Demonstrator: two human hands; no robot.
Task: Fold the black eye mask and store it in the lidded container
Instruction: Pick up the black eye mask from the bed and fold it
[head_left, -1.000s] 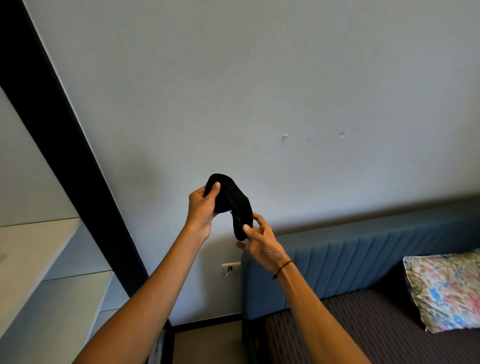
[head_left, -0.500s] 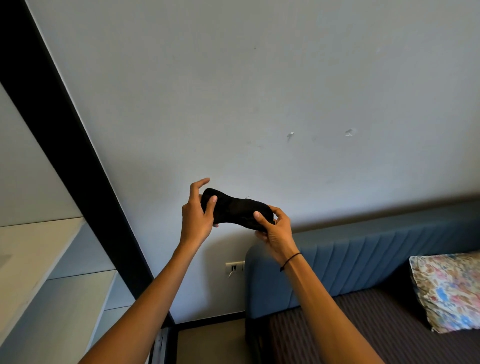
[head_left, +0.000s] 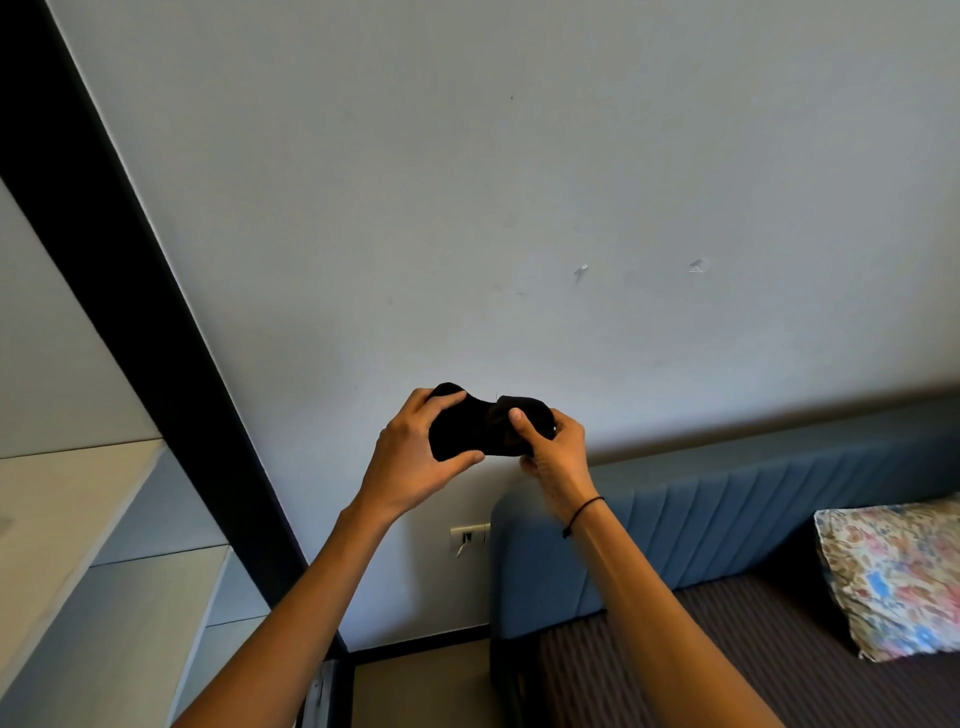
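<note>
I held the black eye mask raised in front of the pale wall, gripped at both ends and lying roughly level. My left hand closed on its left lobe, thumb below and fingers curled over the top edge. My right hand clamped the right lobe, thumb pressed on the near face. A blue headboard and a floral pillow lay lower right.
</note>
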